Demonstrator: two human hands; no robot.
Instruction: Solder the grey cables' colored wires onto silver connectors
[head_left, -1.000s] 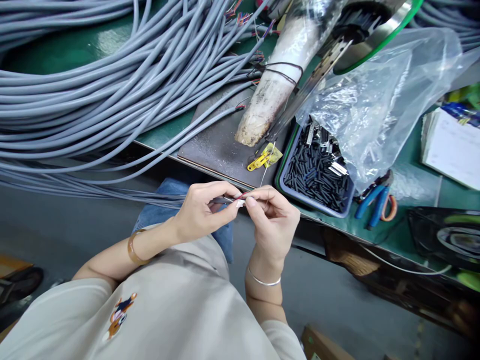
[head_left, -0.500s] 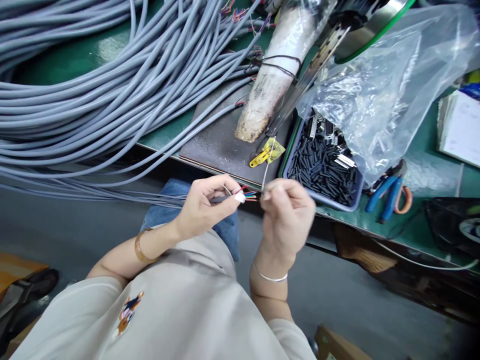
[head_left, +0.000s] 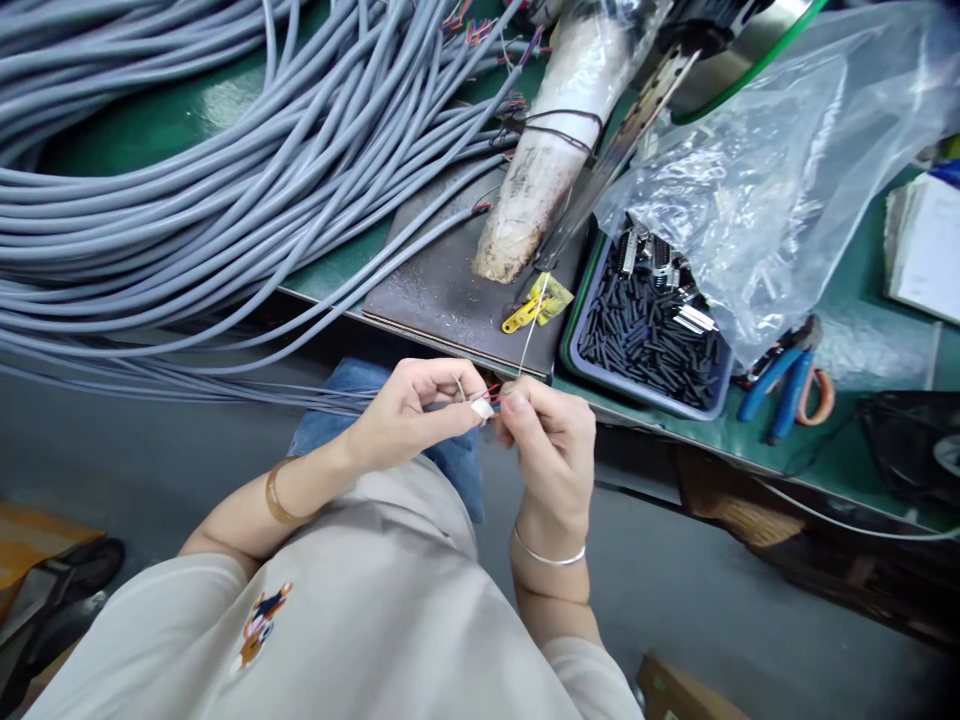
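My left hand pinches the end of a grey cable, with a white piece at the thumb tip and red wires showing past the fingers. My right hand is closed on a thin pale strand that rises to the bench, and its fingertips are beside the cable end. Some wire ends are hidden by the fingers. A yellow tool lies on the dark board beyond my hands.
Many grey cables spread across the left. A white wrapped roll leans over the board. A bin of black sleeves and metal connectors, a plastic bag and blue-handled pliers are at the right.
My right hand has moved left to the cable end, bringing the pale strand along. The coloured wire ends are now mostly covered. My left hand has barely moved.
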